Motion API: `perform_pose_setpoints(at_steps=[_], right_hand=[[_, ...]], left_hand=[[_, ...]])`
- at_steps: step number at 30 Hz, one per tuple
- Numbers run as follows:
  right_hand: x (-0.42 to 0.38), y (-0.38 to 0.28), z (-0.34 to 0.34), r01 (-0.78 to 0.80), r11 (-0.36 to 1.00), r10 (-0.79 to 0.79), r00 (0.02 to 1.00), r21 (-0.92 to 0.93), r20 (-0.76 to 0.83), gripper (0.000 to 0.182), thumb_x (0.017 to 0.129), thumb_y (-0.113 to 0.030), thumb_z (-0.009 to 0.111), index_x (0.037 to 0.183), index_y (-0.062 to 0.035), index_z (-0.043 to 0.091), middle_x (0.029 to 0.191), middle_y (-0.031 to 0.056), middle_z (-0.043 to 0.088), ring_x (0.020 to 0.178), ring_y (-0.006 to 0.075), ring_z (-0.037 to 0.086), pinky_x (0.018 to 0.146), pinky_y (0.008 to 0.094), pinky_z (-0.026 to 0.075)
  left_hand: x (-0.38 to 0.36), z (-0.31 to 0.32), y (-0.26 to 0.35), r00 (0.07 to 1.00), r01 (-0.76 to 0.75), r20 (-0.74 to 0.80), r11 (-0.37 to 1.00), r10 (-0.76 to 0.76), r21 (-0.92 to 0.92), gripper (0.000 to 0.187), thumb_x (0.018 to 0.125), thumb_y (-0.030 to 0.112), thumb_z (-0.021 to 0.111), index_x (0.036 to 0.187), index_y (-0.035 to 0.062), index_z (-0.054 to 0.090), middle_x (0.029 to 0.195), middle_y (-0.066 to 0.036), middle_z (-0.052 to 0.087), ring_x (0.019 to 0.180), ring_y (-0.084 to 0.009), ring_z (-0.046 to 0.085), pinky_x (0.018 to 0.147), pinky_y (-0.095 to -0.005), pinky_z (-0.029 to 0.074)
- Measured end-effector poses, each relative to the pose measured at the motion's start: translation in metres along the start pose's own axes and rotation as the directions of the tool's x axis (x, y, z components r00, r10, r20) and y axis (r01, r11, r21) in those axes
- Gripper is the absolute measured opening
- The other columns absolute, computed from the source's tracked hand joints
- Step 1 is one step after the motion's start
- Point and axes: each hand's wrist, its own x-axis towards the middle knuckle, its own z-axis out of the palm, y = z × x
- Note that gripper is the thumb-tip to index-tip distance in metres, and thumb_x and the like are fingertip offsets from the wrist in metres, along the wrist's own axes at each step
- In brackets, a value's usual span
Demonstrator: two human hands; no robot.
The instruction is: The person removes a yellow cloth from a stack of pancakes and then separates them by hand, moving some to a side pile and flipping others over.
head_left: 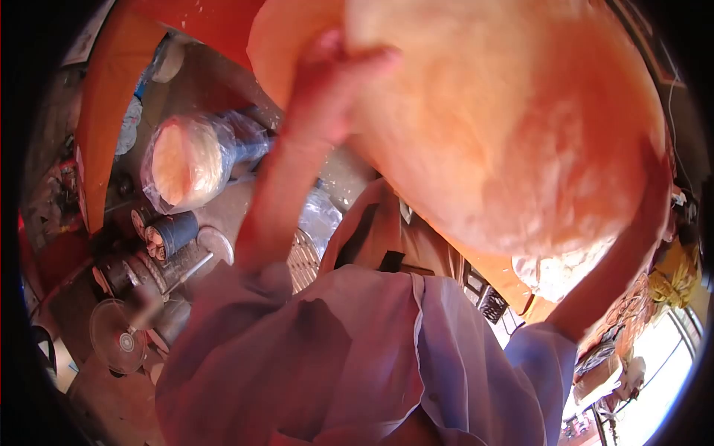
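A large, round, thin pale sheet (pixel 461 134), like a big flatbread, spreads across the upper right, its surface wrinkled and slightly blurred. On its left part lies my left hand (pixel 327 89), thumb stretched over the sheet and the other fingers partly blurred; it appears to grip the sheet near the edge. At the far right rim, my right hand (pixel 656 182) holds the sheet's edge, its fingers mostly hidden. Below the sheet's lower right edge, a crumpled whitish piece (pixel 558 271) shows beside the orange tabletop (pixel 500 273).
Left of me, a clear plastic bag (pixel 197 160) holds a stack of similar round sheets. A blue container (pixel 175 234), a metal cylinder (pixel 123 275) and a fan (pixel 123 336) stand near the floor. A yellow bag (pixel 673 279) hangs at the right.
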Motion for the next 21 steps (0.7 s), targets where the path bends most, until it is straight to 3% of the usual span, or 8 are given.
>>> perform_pose_setpoints(at_steps=[3, 4, 8, 10, 13, 15, 18, 21], right_hand=[[0.029, 0.021, 0.091, 0.108, 0.994, -0.106, 0.951, 0.009, 0.29, 0.047, 0.1, -0.027, 0.037, 0.134, 0.0054, 0.046, 0.136, 0.0176, 0.049, 0.12, 0.0205, 0.05, 0.106, 0.0322, 0.036], [0.021, 0.017, 0.142, 0.303, 0.928, -0.22, 0.916, -0.217, 0.335, 0.035, 0.09, -0.019, 0.055, 0.114, 0.0061, 0.063, 0.108, 0.0131, 0.065, 0.094, 0.0175, 0.06, 0.084, 0.0294, 0.048], [0.007, 0.086, 0.257, 0.018, 0.987, 0.048, 0.913, -0.158, 0.405, 0.025, 0.084, -0.025, 0.065, 0.098, -0.0045, 0.069, 0.072, -0.0046, 0.057, 0.058, 0.0041, 0.046, 0.049, 0.021, 0.036], [0.006, 0.125, 0.289, -0.292, 0.95, 0.312, 0.868, -0.109, 0.386, 0.023, 0.074, -0.024, 0.075, 0.087, -0.0069, 0.067, 0.067, -0.0022, 0.06, 0.054, 0.0082, 0.051, 0.049, 0.0229, 0.041], [0.001, 0.117, 0.284, -0.241, 0.95, 0.293, 0.908, -0.2, 0.299, 0.023, 0.074, -0.023, 0.075, 0.086, -0.0048, 0.066, 0.067, -0.0002, 0.061, 0.054, 0.0092, 0.053, 0.048, 0.0227, 0.041], [0.012, 0.129, 0.273, 0.153, 0.937, -0.057, 0.954, -0.314, 0.295, 0.043, 0.081, -0.032, 0.074, 0.104, 0.0016, 0.06, 0.072, 0.0028, 0.064, 0.053, 0.007, 0.057, 0.049, 0.0187, 0.043], [0.031, 0.131, 0.274, 0.211, 0.803, -0.136, 0.975, -0.557, 0.174, 0.054, 0.08, -0.031, 0.075, 0.114, 0.0064, 0.056, 0.095, 0.0123, 0.068, 0.081, 0.0191, 0.067, 0.071, 0.0254, 0.051], [0.045, 0.177, 0.286, -0.056, 0.988, 0.002, 0.937, 0.146, 0.348, 0.041, 0.088, -0.035, 0.062, 0.107, 0.0017, 0.062, 0.096, 0.0089, 0.067, 0.09, 0.019, 0.063, 0.077, 0.0299, 0.051]], left_hand=[[0.017, -0.062, 0.04, 0.986, -0.14, -0.078, 0.987, 0.146, 0.072, 0.038, 0.083, 0.007, 0.065, 0.118, -0.0052, 0.056, 0.109, -0.012, 0.065, 0.098, -0.0207, 0.064, 0.087, -0.0328, 0.051], [0.023, -0.087, 0.048, 0.986, -0.107, -0.117, 0.992, 0.115, 0.069, 0.036, 0.082, 0.004, 0.066, 0.116, -0.0052, 0.057, 0.107, -0.011, 0.065, 0.096, -0.0201, 0.064, 0.087, -0.0326, 0.051], [0.055, -0.201, 0.029, 0.952, -0.035, -0.291, 0.975, 0.099, 0.217, 0.039, 0.079, 0.003, 0.068, 0.116, -0.0057, 0.058, 0.107, -0.011, 0.065, 0.094, -0.0203, 0.064, 0.085, -0.0328, 0.051], [0.066, -0.234, 0.008, 0.922, 0.034, -0.38, 0.959, 0.079, 0.28, 0.04, 0.079, 0.003, 0.07, 0.116, -0.0059, 0.057, 0.107, -0.011, 0.065, 0.092, -0.0204, 0.063, 0.084, -0.0323, 0.05], [0.063, -0.249, -0.003, 0.893, -0.023, -0.431, 0.969, 0.13, 0.245, 0.04, 0.079, 0.005, 0.07, 0.116, -0.0051, 0.058, 0.107, -0.011, 0.064, 0.095, -0.0192, 0.062, 0.084, -0.0312, 0.049], [0.056, -0.26, -0.012, 0.868, -0.088, -0.446, 0.951, 0.219, 0.295, 0.037, 0.084, 0.011, 0.067, 0.117, -0.0038, 0.057, 0.107, -0.01, 0.064, 0.099, -0.0192, 0.06, 0.087, -0.0318, 0.047], [0.039, -0.25, -0.028, 0.889, -0.114, -0.451, 0.993, 0.084, -0.04, 0.047, 0.097, 0.032, 0.047, 0.129, -0.0029, 0.048, 0.124, -0.013, 0.058, 0.114, -0.0255, 0.055, 0.097, -0.0378, 0.042], [0.036, -0.191, -0.035, 0.911, -0.107, -0.41, 0.989, 0.056, -0.103, 0.054, 0.099, 0.039, 0.038, 0.136, 0.0003, 0.04, 0.135, -0.013, 0.049, 0.123, -0.0283, 0.047, 0.103, -0.0407, 0.038]])
